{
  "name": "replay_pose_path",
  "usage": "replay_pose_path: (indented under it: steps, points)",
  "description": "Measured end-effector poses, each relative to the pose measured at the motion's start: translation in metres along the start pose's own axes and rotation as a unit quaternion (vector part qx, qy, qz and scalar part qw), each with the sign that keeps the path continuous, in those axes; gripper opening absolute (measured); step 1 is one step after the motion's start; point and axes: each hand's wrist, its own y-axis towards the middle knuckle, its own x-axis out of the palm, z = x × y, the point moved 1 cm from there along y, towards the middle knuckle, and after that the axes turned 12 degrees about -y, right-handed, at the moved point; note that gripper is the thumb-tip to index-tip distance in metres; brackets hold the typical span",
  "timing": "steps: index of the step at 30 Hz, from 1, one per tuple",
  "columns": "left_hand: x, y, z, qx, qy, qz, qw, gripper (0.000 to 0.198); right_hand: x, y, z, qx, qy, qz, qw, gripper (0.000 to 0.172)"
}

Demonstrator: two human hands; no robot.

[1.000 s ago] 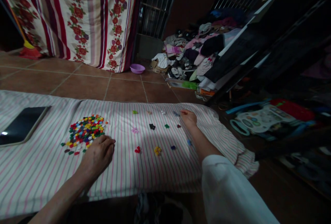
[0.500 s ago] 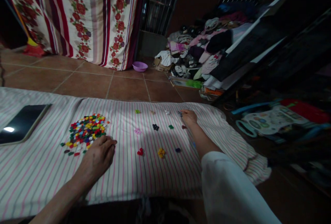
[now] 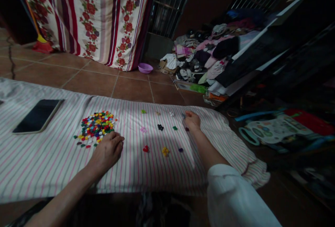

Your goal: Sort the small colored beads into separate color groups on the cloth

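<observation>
My left hand (image 3: 108,149) rests on the striped cloth with curled fingers, at the lower right edge of a pile of small multicoloured pieces (image 3: 97,126). What it holds, if anything, is hidden. My right hand (image 3: 193,120) is on the far right, its fingertips pinched together beside a few small grey pieces (image 3: 183,116). Whether a piece is between them is too small to tell. A dark red piece (image 3: 186,129) lies by that wrist. Small groups sorted by colour lie between my hands, among them yellow pieces (image 3: 165,151), black pieces (image 3: 160,127) and red pieces (image 3: 146,148).
A phone or tablet (image 3: 38,116) lies on the striped cloth (image 3: 65,164), left of the pile. Beyond the cloth are a tiled floor, a purple basin (image 3: 145,68), a flowered curtain (image 3: 104,17) and a heap of clothes (image 3: 204,50). A toy-like panel (image 3: 272,129) stands at right.
The view has shifted, so the cloth's things at left appear farther right and higher. My right hand stays by the grey pieces, and my left hand stays at the pile's edge.
</observation>
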Motion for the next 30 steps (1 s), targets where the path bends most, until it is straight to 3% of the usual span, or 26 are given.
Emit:
replay_pose_path:
  steps: [3,7,15,21,30]
  points:
    - [0.002,-0.001,0.004,-0.002,0.006,-0.003,1.0,0.032,0.001,-0.019,-0.034,-0.018,0.016,-0.016,1.0,0.037]
    - [0.003,-0.003,0.011,-0.004,0.027,-0.012,1.0,0.032,0.013,-0.054,-0.087,-0.094,0.084,-0.046,0.991,0.035]
    - [0.002,-0.016,0.008,0.037,0.067,-0.014,0.997,0.025,0.041,-0.158,-0.181,-0.215,0.246,-0.182,0.928,0.026]
    - [-0.006,-0.025,-0.004,0.042,0.079,0.024,0.996,0.025,0.054,-0.216,-0.205,-0.236,0.232,-0.238,0.913,0.032]
    - [-0.027,-0.025,-0.012,0.008,0.069,0.056,0.996,0.03,0.066,-0.227,-0.221,-0.29,0.169,-0.228,0.914,0.039]
